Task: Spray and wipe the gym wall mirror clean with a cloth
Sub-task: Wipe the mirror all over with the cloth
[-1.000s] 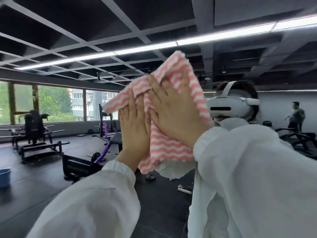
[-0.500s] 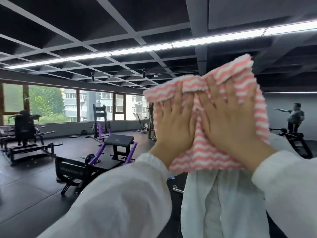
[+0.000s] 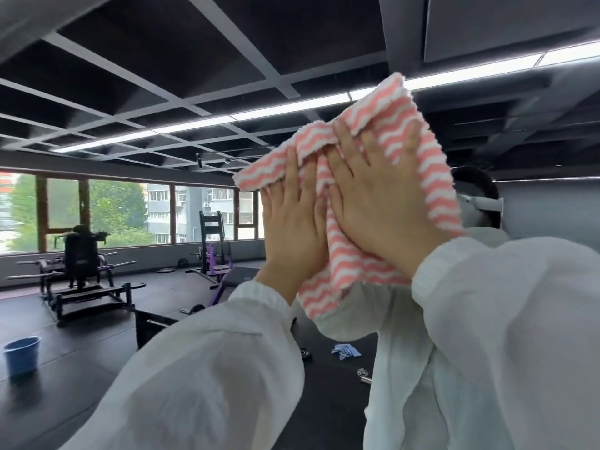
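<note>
The wall mirror [image 3: 156,92] fills the view and reflects the gym behind me. A pink-and-white striped cloth [image 3: 433,164] is spread flat against the glass at head height, right of centre. My left hand [image 3: 292,228] presses its left part with straight fingers pointing up. Beside it, my right hand [image 3: 380,203] presses the middle of the cloth, fingers spread. Both arms are in white sleeves. The cloth hides most of my reflection. No spray bottle is in view.
The mirror reflects a blue bucket [image 3: 22,354] on the dark floor at lower left, a black weight machine [image 3: 81,271], a purple rack [image 3: 216,251] by the windows and a blue rag [image 3: 346,350] on the floor.
Both hands slid the cloth right across the mirror, then back to the left and higher. The view has tilted up with them.
</note>
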Tool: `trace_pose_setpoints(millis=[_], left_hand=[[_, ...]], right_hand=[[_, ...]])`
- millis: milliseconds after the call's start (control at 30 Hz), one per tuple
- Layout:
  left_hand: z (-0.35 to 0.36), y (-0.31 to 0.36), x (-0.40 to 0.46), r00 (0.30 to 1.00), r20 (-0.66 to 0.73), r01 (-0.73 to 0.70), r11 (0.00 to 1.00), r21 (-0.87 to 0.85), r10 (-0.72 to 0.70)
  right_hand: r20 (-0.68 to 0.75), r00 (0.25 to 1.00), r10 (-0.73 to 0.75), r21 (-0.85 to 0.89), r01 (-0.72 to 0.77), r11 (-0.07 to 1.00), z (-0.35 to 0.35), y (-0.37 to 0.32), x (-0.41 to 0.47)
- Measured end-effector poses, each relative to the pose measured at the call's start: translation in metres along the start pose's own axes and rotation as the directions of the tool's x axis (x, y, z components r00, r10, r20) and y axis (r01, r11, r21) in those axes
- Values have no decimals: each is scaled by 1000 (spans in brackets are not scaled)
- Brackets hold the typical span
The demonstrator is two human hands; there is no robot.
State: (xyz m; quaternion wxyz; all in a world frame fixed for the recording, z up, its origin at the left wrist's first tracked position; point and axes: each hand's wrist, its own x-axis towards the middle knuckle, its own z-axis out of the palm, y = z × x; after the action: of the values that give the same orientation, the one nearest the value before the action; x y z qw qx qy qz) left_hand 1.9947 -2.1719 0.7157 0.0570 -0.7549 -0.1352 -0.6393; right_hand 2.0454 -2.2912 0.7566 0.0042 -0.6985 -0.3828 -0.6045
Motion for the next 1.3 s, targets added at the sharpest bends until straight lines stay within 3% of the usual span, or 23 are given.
trace_pose_setpoints(millis=[267,367,467,800,1067,1300], left_hand=[[14,-44,-92,994,0,113,993,30,-113],[21,-33,-135,988,60,144,990,8,-144],[19,-25,-143,989,98,111,993,30,-113],[-7,-59,-40,995,92,-61,990,128,49],[-29,-116,32,988,-24,-151,984,94,154],[-48,-162,89,960,-28,-273,952,141,280]], right_hand=[[-9,980,-197,10,197,980,28,-72,-43],[-30,963,-266,137,268,954,41,-80,-74],[-59,974,-220,173,227,958,43,-69,-97],[-167,978,-122,201,155,967,24,-55,-19],[-114,988,-101,-7,100,995,11,-84,67],[-215,976,25,14,-23,1000,6,-115,124]])
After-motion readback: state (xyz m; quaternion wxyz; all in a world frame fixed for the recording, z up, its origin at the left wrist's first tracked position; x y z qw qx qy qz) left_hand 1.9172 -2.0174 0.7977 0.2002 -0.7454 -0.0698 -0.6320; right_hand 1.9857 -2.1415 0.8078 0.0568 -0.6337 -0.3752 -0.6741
